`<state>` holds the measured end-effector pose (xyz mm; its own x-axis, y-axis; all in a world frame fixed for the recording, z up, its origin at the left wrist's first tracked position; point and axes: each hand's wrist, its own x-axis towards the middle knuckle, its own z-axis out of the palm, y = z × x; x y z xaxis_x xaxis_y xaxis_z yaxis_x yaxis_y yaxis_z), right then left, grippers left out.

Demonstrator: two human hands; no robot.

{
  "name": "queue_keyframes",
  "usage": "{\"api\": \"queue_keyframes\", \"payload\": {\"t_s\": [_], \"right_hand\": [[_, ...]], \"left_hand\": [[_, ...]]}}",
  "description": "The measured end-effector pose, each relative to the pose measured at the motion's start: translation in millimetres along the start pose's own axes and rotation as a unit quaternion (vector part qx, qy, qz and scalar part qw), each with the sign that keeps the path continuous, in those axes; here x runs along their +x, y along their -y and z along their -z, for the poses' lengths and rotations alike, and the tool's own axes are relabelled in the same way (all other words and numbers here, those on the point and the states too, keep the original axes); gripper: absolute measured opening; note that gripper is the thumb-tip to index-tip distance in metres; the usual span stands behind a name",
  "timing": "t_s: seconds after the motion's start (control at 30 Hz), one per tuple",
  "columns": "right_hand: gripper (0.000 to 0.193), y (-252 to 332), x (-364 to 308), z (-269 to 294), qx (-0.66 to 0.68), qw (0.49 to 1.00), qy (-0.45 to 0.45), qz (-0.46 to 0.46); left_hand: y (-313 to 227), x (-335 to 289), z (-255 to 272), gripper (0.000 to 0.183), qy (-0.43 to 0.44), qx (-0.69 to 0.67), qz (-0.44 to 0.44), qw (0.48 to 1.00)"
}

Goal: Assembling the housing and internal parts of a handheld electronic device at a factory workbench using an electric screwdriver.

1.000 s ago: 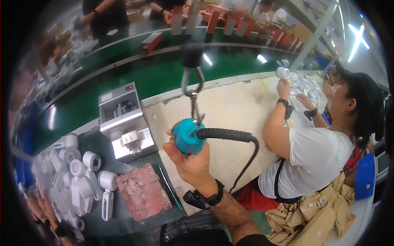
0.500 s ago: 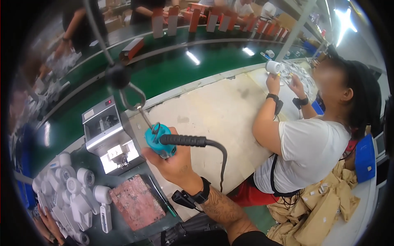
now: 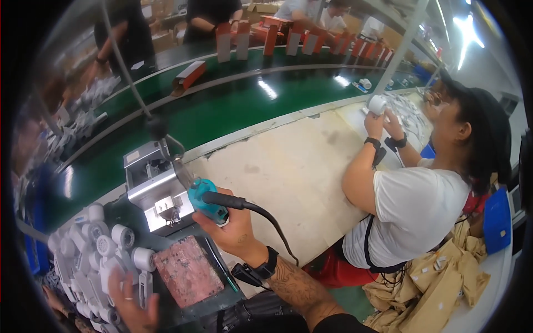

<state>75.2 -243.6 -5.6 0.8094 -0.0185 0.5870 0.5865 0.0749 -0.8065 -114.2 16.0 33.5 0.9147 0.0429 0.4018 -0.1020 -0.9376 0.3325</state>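
My right hand (image 3: 232, 233) is wrapped round a teal electric screwdriver (image 3: 204, 195) with a black cable coming off its upper end. A metal hook under a dark ball (image 3: 157, 126) suspends the tool. The screwdriver is beside a grey metal screw feeder (image 3: 158, 188) with a lit front; its lower tip is hidden. At lower left my left hand (image 3: 132, 305), smeared by motion, has its fingers spread and nothing visible in them. It is over the near right edge of a heap of white plastic parts (image 3: 105, 244) with round grilled heads, like small handheld fans.
A worn pinkish block (image 3: 189, 271) and a dark pen (image 3: 221, 263) lie near me. Beyond the pale worktop (image 3: 277, 161) runs a green conveyor (image 3: 239, 105) with orange-and-white boxes (image 3: 242, 40). A co-worker (image 3: 413, 211) sits at right. Another person's hand (image 3: 54, 301) is at far left.
My left hand has come into plain view beside the white parts. The screwdriver in my right hand has tilted and moved slightly down toward the screw feeder. The view has shifted a little.
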Motion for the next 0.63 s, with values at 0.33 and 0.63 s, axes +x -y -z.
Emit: {"api": "queue_keyframes", "payload": {"t_s": [0.33, 0.63], "right_hand": [[0.043, 21.3, -0.8, 1.5, 0.003, 1.000, 0.028, -0.003], [0.044, 23.5, -1.2, 2.2, 0.009, 1.000, 0.026, 0.005]], "left_hand": [[25.8, -9.0, -34.9, 0.061, 0.012, 0.221, -0.029, 0.975], [34.7, -11.0, -32.3, 0.062, 0.061, 0.166, 0.003, 0.984]]}}
